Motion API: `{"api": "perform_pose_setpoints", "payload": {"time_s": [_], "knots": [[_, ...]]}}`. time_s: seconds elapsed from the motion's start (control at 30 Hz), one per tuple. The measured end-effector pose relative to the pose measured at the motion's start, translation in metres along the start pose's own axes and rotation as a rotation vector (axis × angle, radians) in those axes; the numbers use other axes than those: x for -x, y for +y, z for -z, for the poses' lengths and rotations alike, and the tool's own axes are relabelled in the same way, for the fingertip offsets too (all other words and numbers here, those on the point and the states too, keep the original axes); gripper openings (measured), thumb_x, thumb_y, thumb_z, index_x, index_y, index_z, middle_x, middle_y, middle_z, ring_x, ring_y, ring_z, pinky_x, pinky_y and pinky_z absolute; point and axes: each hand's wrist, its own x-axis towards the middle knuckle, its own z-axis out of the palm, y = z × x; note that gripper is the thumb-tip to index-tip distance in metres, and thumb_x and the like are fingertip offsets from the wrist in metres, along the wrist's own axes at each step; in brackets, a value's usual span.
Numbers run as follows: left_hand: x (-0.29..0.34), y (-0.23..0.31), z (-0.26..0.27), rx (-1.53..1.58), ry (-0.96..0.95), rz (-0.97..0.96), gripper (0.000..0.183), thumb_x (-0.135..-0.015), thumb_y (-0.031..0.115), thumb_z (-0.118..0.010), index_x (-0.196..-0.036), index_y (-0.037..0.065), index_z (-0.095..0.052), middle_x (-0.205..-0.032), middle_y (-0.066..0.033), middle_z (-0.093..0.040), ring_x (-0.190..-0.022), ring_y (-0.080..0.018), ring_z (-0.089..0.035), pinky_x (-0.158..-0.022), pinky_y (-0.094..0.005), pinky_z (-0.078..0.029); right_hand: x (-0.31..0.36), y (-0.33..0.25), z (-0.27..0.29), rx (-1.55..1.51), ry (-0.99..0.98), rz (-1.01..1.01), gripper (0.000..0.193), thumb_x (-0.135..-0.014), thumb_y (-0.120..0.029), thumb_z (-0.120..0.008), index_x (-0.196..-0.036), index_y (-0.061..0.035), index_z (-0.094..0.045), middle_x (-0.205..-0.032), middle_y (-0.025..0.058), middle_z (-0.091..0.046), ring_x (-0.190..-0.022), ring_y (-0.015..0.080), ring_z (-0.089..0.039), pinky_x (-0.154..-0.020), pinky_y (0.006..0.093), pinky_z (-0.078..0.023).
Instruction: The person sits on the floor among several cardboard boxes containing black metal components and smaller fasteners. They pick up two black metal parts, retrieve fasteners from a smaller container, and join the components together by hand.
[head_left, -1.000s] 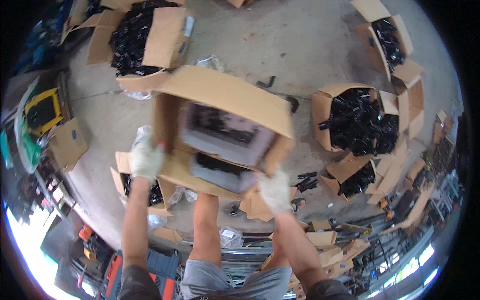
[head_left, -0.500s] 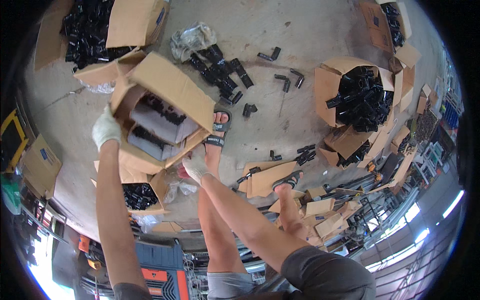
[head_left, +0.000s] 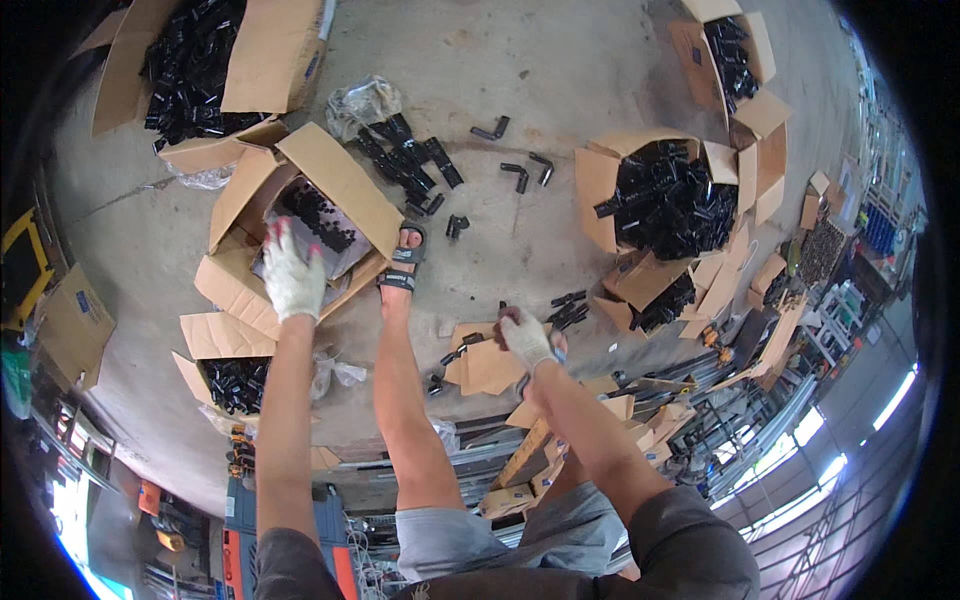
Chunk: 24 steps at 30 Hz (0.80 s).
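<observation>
My left hand (head_left: 295, 272), in a white glove with reddish fingertips, is spread over the near left part of an opened cardboard box (head_left: 340, 180). Inside the box, a grey liner sheet (head_left: 352, 258) surrounds small black pieces (head_left: 318, 215). Whether the fingers touch the liner, I cannot tell. My right hand (head_left: 527, 338), also gloved, is curled well to the right of the box, above flattened cardboard (head_left: 485, 368) on the floor. Something dark shows at its fingertips, too small to name.
Black tubular fittings lie loose (head_left: 405, 160) beside a clear plastic bag (head_left: 365, 105). Boxes full of black fittings stand at the far left (head_left: 270, 70), right (head_left: 590, 200) and near left (head_left: 225, 335). My sandalled foot (head_left: 402, 260) stands against the opened box.
My left hand has left the box's left edge and moved over its opening. My right hand has moved from the box's near corner to the right. The box has tilted differently.
</observation>
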Motion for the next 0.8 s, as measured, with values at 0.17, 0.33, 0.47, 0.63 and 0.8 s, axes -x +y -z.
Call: {"api": "perform_pose_setpoints", "payload": {"time_s": [0.17, 0.33, 0.47, 0.63, 0.8], "knots": [[0.075, 0.060, -0.025, 0.003, -0.105, -0.211, 0.062, -0.087, 0.027, -0.069, -0.143, 0.011, -0.050, -0.138, -0.0181, -0.054, -0.130, -0.0389, -0.049, -0.106, -0.0493, -0.041, -0.037, -0.021, 0.069, 0.500, 0.082, 0.377, 0.033, -0.096, -0.022, -0.054, -0.120, 0.0005, -0.058, -0.105, 0.0234, -0.068, -0.098, 0.0388, -0.066, -0.089, 0.0498, -0.052], [0.114, 0.148, -0.079, 0.048, -0.399, -0.289, 0.062, -0.083, 0.029, -0.074, -0.138, 0.011, -0.052, -0.123, -0.0184, -0.060, -0.114, -0.0379, -0.059, -0.097, -0.0481, -0.048, -0.101, -0.085, 0.118, 0.664, 0.206, 0.566, 0.032, -0.091, -0.026, -0.059, -0.114, -0.0034, -0.063, -0.104, 0.0245, -0.069, -0.103, 0.0441, -0.064, -0.091, 0.0480, -0.052], [0.164, 0.215, -0.192, -0.125, -0.808, -0.405, 0.063, -0.083, 0.031, -0.075, -0.139, 0.014, -0.052, -0.117, -0.0189, -0.059, -0.108, -0.0367, -0.063, -0.086, -0.0481, -0.054, -0.142, -0.143, 0.129, 0.723, 0.159, 0.725, 0.052, -0.090, -0.031, -0.063, -0.136, -0.0101, -0.051, -0.127, 0.0266, -0.058, -0.118, 0.0451, -0.056, -0.099, 0.0499, -0.048], [0.247, 0.232, -0.363, -0.259, -0.778, -0.598, 0.041, -0.089, 0.020, -0.063, -0.130, 0.023, -0.059, -0.124, -0.0152, -0.052, -0.105, -0.0351, -0.062, -0.082, -0.0474, -0.055, -0.182, -0.169, 0.100, 0.894, 0.408, 0.908, 0.076, -0.084, -0.043, -0.072, -0.150, -0.0204, -0.041, -0.149, 0.0267, -0.039, -0.126, 0.0473, -0.051, -0.108, 0.0508, -0.044], [0.233, 0.196, -0.384, -0.290, -0.647, -0.645, 0.016, -0.089, 0.026, -0.063, -0.103, 0.019, -0.068, -0.107, -0.0127, -0.059, -0.094, -0.0330, -0.065, -0.075, -0.0450, -0.055, -0.208, -0.165, 0.083, 0.919, 0.501, 1.009, 0.056, -0.078, -0.022, -0.078, -0.128, -0.0092, -0.058, -0.140, 0.0271, -0.045, -0.119, 0.0452, -0.051, -0.099, 0.0495, -0.049]]}}
